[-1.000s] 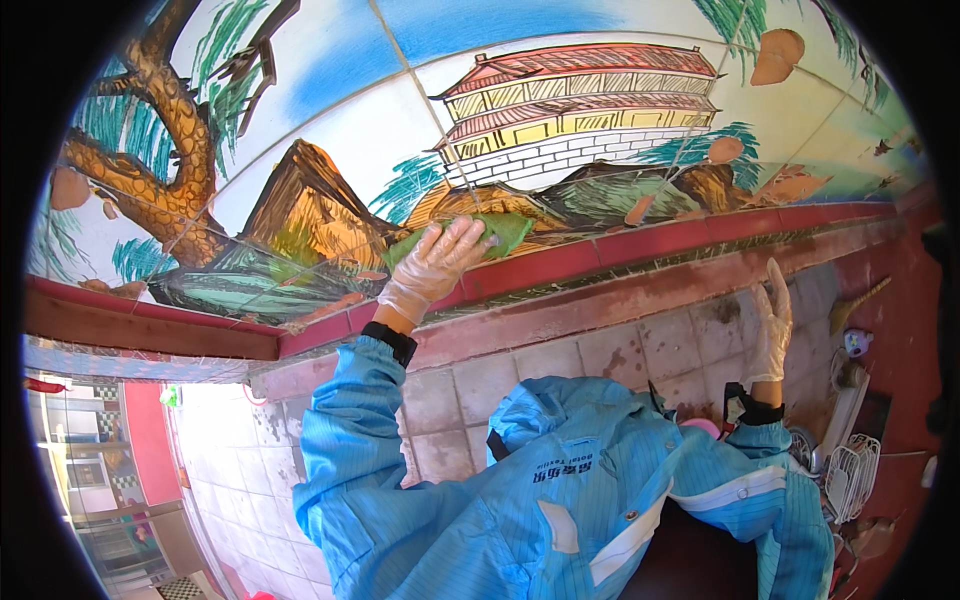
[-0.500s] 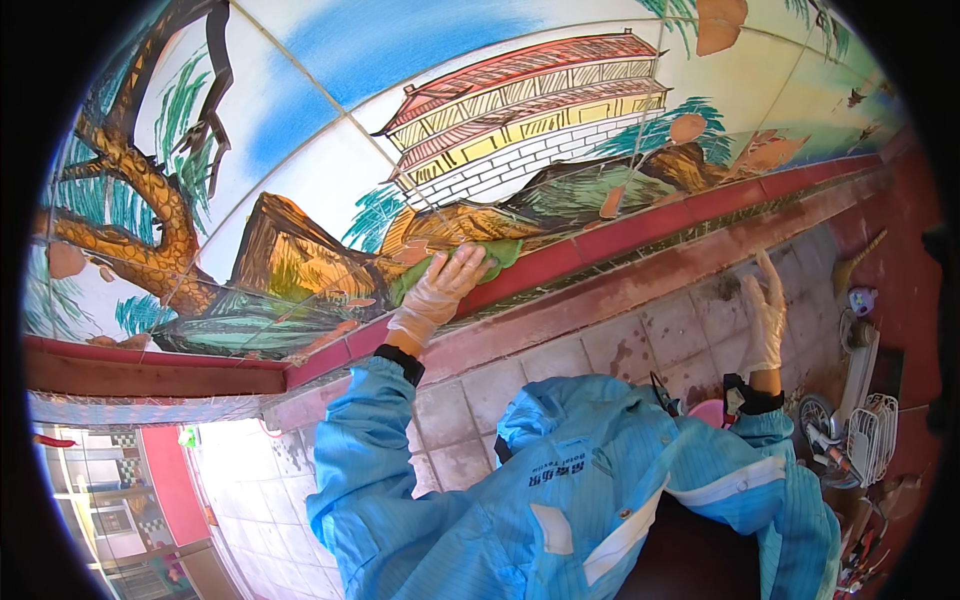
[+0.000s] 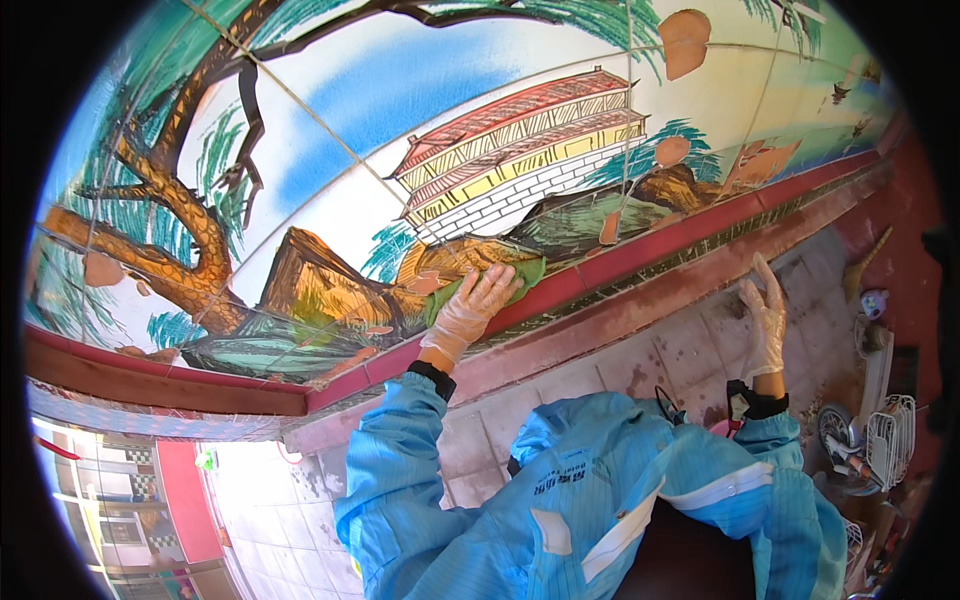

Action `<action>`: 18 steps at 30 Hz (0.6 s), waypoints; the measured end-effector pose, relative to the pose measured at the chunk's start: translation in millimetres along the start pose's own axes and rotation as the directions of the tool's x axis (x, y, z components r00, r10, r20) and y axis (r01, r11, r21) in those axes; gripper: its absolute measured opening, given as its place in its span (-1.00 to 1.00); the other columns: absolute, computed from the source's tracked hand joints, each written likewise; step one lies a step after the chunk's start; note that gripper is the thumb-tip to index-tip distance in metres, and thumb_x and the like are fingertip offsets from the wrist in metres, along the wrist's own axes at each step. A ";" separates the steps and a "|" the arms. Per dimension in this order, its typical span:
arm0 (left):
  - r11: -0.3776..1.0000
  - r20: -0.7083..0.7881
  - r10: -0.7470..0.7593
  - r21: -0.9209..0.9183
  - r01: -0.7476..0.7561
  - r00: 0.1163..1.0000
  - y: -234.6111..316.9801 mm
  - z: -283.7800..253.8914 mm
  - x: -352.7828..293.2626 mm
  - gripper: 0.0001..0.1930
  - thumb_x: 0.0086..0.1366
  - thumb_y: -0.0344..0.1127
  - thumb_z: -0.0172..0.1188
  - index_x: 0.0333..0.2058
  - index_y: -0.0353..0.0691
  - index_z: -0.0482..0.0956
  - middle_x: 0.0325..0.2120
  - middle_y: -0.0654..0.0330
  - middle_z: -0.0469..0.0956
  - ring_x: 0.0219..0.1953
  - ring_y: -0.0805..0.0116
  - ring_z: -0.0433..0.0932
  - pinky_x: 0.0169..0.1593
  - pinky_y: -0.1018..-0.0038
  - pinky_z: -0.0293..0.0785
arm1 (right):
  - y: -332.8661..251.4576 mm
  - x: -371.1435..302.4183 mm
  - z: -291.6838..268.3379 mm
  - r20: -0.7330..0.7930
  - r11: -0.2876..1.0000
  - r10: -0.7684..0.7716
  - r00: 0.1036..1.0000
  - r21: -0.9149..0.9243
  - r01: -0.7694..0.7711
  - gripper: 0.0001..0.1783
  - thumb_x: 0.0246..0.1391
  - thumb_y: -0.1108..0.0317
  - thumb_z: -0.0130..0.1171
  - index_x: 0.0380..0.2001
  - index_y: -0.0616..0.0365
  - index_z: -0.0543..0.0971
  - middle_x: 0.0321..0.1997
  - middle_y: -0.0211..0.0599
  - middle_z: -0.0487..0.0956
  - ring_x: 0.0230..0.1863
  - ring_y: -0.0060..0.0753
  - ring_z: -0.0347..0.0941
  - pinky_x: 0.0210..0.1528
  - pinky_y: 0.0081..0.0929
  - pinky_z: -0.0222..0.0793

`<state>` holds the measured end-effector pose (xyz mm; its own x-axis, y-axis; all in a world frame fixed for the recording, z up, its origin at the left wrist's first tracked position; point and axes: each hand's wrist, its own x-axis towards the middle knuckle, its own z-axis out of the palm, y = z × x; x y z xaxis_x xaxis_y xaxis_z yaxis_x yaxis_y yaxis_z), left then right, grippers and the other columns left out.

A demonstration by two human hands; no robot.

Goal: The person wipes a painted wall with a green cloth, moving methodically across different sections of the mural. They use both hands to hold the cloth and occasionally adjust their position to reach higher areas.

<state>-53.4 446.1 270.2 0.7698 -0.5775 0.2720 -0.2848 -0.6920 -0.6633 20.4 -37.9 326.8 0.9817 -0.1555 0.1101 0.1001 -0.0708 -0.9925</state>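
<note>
My left hand (image 3: pixel 478 304), in a clear thin glove, presses a green cloth (image 3: pixel 527 277) against the lower part of a painted tile wall (image 3: pixel 335 220). Its fingers lie close together over the cloth, which shows past the fingertips and beside the palm. Beneath and around it are painted brown rocks, just above the red tile border (image 3: pixel 620 262). My right hand (image 3: pixel 767 320), gloved the same way, is raised off to the right with its fingers apart and nothing in it.
A ledge (image 3: pixel 560 337) runs below the border, above wet-spotted floor tiles (image 3: pixel 477 441). At the right are a bicycle with a white wire basket (image 3: pixel 888 440) and a small purple object (image 3: pixel 874 303). A building with windows (image 3: pixel 110 500) stands at the lower left.
The view has shifted, so the mural sits lower in the picture. My left hand and the cloth have slid slightly right along the wall. The right hand stays raised and spread.
</note>
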 end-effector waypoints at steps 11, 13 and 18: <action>0.997 -0.153 -0.065 0.032 0.070 0.986 -43.0 -56.8 58.6 -0.41 0.25 -0.22 0.06 0.29 0.05 0.34 0.39 0.27 0.11 0.45 0.24 0.01 0.45 0.19 -0.08 | 3.6 -5.9 -26.6 -0.039 0.999 -0.035 0.999 0.005 0.035 -0.43 0.24 0.28 0.17 0.30 0.09 0.37 0.23 -0.45 0.44 0.04 -0.61 0.39 0.08 -0.57 0.33; 0.996 -0.077 -0.071 0.047 0.075 0.994 -54.3 -71.3 64.5 -0.43 0.27 -0.24 0.02 0.29 0.05 0.34 0.39 0.26 0.10 0.45 0.23 0.01 0.46 0.19 -0.11 | 9.8 -5.7 -37.8 -0.022 0.999 -0.026 0.999 0.023 0.027 -0.42 0.24 0.27 0.17 0.31 0.09 0.36 0.20 -0.45 0.46 -0.02 -0.62 0.40 0.04 -0.58 0.33; 0.976 -0.209 -0.100 0.170 0.137 0.973 -79.7 -95.2 84.6 -0.46 0.31 -0.31 -0.01 0.28 0.10 0.36 0.39 0.27 0.11 0.46 0.22 -0.03 0.47 0.21 -0.16 | 30.9 -4.1 -65.9 -0.046 0.978 -0.066 0.997 -0.201 0.055 -0.49 0.22 0.34 0.12 0.24 0.15 0.40 0.22 -0.18 0.44 0.13 -0.22 0.37 0.19 -0.38 0.28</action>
<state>-19.9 411.1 412.4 0.6581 -0.5830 0.4765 -0.0752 -0.6805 -0.7288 8.7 -104.5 299.2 0.9645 -0.1955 0.1775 0.1197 -0.2756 -0.9538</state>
